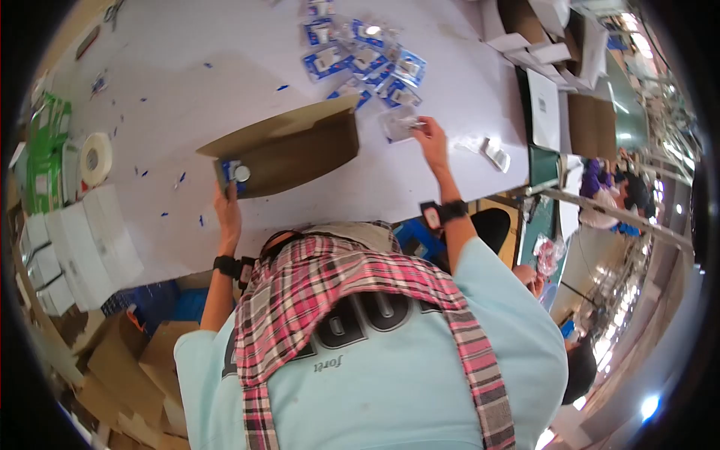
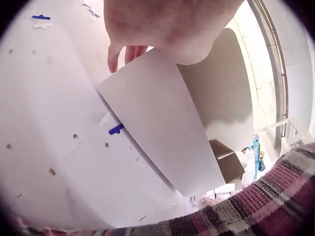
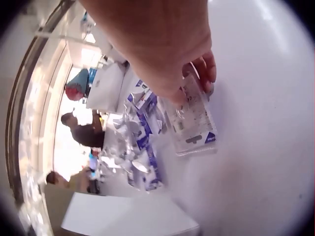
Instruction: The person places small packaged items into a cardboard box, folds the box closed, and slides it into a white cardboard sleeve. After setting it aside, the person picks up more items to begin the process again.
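Note:
An open cardboard box [image 1: 300,154], brown inside and white outside, stands tilted on the table in the head view. My left hand [image 1: 228,214] grips its left end; in the left wrist view the fingers [image 2: 113,60] reach past the edge of the white side panel. Inside the box by that end lies a blue-and-white pack [image 1: 237,172] with a round item. To the right of the box, my right hand [image 1: 432,142] pinches a clear plastic packet [image 3: 191,123] with a printed back and a blue corner, low over the white table.
Several blue-and-white packs [image 1: 367,60] lie piled beyond the box. Small blue scraps dot the table [image 1: 165,97]. At left are a tape roll [image 1: 96,159], a green package [image 1: 49,150] and white boxes [image 1: 86,244]. More boxes [image 1: 540,105] stand at the right edge.

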A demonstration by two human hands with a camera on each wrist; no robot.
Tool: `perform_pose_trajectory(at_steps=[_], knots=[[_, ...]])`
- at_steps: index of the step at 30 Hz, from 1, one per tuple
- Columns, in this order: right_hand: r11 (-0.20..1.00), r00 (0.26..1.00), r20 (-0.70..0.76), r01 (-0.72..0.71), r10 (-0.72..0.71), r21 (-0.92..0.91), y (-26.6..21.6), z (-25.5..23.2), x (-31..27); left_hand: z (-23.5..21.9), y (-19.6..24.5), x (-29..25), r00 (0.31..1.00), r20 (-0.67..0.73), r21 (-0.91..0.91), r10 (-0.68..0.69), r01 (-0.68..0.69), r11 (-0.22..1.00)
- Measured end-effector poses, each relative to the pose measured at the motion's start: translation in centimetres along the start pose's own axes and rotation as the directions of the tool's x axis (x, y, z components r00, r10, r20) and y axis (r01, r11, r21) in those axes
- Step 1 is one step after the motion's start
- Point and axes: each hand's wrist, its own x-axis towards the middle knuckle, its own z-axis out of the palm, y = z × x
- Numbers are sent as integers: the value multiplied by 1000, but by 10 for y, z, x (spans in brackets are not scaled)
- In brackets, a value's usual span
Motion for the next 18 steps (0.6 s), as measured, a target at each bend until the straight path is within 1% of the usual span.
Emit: perform_pose_trajectory(at_steps=[1, 2, 3, 4, 5, 6, 7, 8, 9, 11, 13, 14, 16, 18], knots=[[999, 1000, 5, 13, -13, 47, -26, -8, -5, 1, -1, 0, 1000, 3, -6, -21, 21, 1000], [999, 999, 14, 46, -46, 22, -53, -16, -10, 1, 2, 0, 999, 26, -15, -20, 21, 1000], [985, 997, 25, 70, -74, 158, -84, -21, -17, 3, 7, 0, 999, 19, -19, 29, -29, 999], [969, 989, 58, 122, -137, 217, -105, -22, -19, 5, 6, 1, 997, 14, -14, 69, -69, 998], [963, 976, 75, 189, -206, 193, -120, -20, -20, 7, 6, 1, 993, 15, -11, 113, -113, 994], [937, 930, 154, 309, -333, 163, -148, -16, -19, 9, 10, -1, 994, 21, -19, 110, -109, 994], [894, 863, 231, 427, -448, 140, -176, -6, -21, 10, 16, -2, 994, 31, -30, 109, -109, 994], [836, 776, 314, 525, -548, 161, -194, 10, -21, 12, 21, -2, 993, 42, -45, 112, -110, 993], [767, 669, 391, 613, -632, 191, -208, 31, -19, 15, 22, -2, 992, 59, -51, 113, -110, 993], [719, 540, 552, 674, -635, 169, -208, 87, -20, 17, 23, -3, 989, 92, -61, 113, -108, 992], [635, 375, 751, 768, -544, 77, -211, 136, -21, 20, 25, -4, 986, 77, -52, 149, -145, 988], [639, 337, 745, 754, -576, 153, -205, 160, -22, 20, 25, -6, 984, 70, -44, 164, -161, 986], [635, 265, 723, 712, -638, 299, -185, 202, -25, 22, 20, -6, 984, 71, -96, 161, -154, 983], [604, 287, 640, 715, -713, 351, -172, 224, -31, 22, 23, -7, 985, 68, -118, 162, -153, 981]])
